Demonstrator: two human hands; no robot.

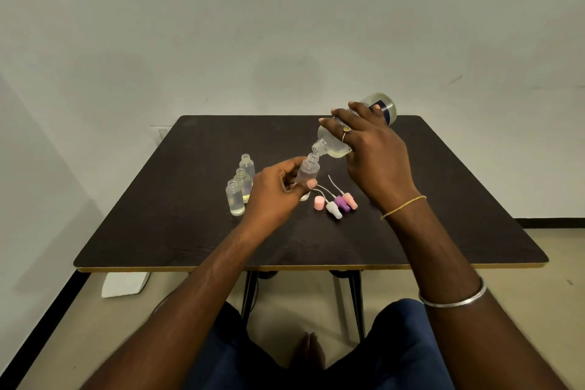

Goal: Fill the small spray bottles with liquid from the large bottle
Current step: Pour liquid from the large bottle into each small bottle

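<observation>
My right hand (372,152) grips the large clear bottle (332,144), tipped down to the left with pale yellow liquid pooled near its neck. Its open mouth sits right at the open neck of a small clear spray bottle (307,169), which my left hand (278,191) holds tilted above the dark table (190,231). Three more small open bottles (242,182) with clear liquid stand in a row to the left of my left hand. Spray tops (337,204) in pink, white and purple lie on the table between my hands.
The table's front edge runs just beyond my knees. A white object (125,283) lies on the floor under the table's left corner. A plain wall stands close behind the table.
</observation>
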